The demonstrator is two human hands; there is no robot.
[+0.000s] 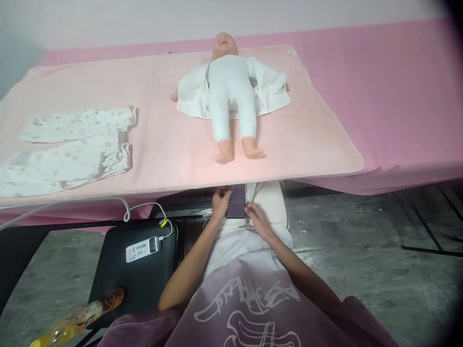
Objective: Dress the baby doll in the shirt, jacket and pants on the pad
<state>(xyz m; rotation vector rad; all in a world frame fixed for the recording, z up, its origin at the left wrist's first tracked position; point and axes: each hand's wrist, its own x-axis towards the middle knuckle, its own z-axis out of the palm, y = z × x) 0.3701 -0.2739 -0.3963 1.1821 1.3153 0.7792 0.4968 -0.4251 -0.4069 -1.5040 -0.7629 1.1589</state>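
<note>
A dark phone-like slab (236,202) lies upon my lap below the table's front edge. My left hand (221,205) grips its left side with bent fingers. At its lower right edge is my right hand (255,213), fingers close together against it; whether they pinch it is too small to tell. On the table, a baby doll (231,82) lies on its back, feet toward me. White clothing covers its body and legs, and an open white jacket (271,86) spreads out around both arms.
Patterned baby clothes (72,154) lie at the left on the pink mat (159,144). A black stool (130,279) at the lower left holds a white power bank (142,249) with a cable. Beside it is a bottle (75,323). Metal legs (423,221) stand at the right.
</note>
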